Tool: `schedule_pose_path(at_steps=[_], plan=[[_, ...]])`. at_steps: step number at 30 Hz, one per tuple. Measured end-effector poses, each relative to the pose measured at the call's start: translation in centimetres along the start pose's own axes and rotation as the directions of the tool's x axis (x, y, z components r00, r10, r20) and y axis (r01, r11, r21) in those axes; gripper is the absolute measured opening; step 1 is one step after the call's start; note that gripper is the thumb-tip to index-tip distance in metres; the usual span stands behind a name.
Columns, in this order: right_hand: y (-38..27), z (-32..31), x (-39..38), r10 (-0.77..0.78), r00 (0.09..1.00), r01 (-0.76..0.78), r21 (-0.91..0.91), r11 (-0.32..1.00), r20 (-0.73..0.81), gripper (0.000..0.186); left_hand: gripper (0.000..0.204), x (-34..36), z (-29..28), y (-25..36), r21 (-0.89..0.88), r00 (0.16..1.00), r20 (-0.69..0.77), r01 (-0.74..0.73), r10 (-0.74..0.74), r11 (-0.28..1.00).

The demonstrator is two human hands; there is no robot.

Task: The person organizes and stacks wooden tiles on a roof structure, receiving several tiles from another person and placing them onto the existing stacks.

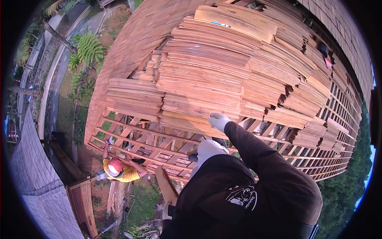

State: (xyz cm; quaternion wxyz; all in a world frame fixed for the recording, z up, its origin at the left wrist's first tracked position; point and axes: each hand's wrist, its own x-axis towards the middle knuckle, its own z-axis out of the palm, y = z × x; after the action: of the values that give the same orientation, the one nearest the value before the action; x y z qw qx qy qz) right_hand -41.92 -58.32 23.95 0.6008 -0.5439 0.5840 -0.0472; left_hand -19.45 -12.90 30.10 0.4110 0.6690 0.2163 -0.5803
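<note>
Right hand [218, 120], white glove, sleeve reaching up from the lower edge, is on the lower edge of the stacked wooden shingles [207, 79]. Fingers curled over the edge of 1 shingle [187, 118], the bottom-most pale one in the stack; looks like a grip, but whether the thumb is clamped underneath I cannot tell. That shingle runs left from the fingers, long axis roughly horizontal, parallel to the roof battens [151, 137] just below the fingertips. The rest of the pile sits above and beyond the fingers, spreading up and right in overlapping tiers. Left hand [166, 211] is low, near the frame bottom, gloved, against a narrow wooden board [167, 185] that angles up from it; finger state not readable, mostly hidden by the dark jacket. So right hand is the near one by far; left is well apart from the stack. Below the battens, left of the fingers, a second person in a red cap and yellow shirt [119, 169] works on the lattice. Ferns [87, 49] and ground far left. Stack's far right edge distorted by the lens.
</note>
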Motion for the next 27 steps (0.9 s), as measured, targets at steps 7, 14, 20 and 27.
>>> schedule_pose_path(at_steps=[7, 14, 20, 27], plan=[[1.7, 6.6, -3.9, -0.062, 0.949, 0.171, -0.341, 0.924, 0.308, 0.078, 0.041, 0.1, -0.2, 1.4, 0.168, 0.995, 0.031, -0.096, 0.092, 0.981], [-4.1, -6.4, -0.2, -0.077, 0.988, 0.135, -0.496, 0.858, 0.136, 0.085, 0.043, -1.0, -9.0, -1.4, 0.404, 0.957, 0.051, -0.282, 0.286, 0.870], [-2.9, 4.6, -4.0, 0.253, 0.708, -0.185, -0.172, 0.968, 0.659, 0.096, 0.045, -4.4, -7.9, 1.3, 0.592, 0.954, 0.075, -0.277, 0.290, 0.757], [-1.8, 8.8, -10.6, -0.192, 0.541, -0.766, 0.574, 0.290, 0.819, 0.053, 0.050, -13.4, 9.3, 14.0, 0.763, 0.944, 0.275, -0.330, 0.183, 0.555]])
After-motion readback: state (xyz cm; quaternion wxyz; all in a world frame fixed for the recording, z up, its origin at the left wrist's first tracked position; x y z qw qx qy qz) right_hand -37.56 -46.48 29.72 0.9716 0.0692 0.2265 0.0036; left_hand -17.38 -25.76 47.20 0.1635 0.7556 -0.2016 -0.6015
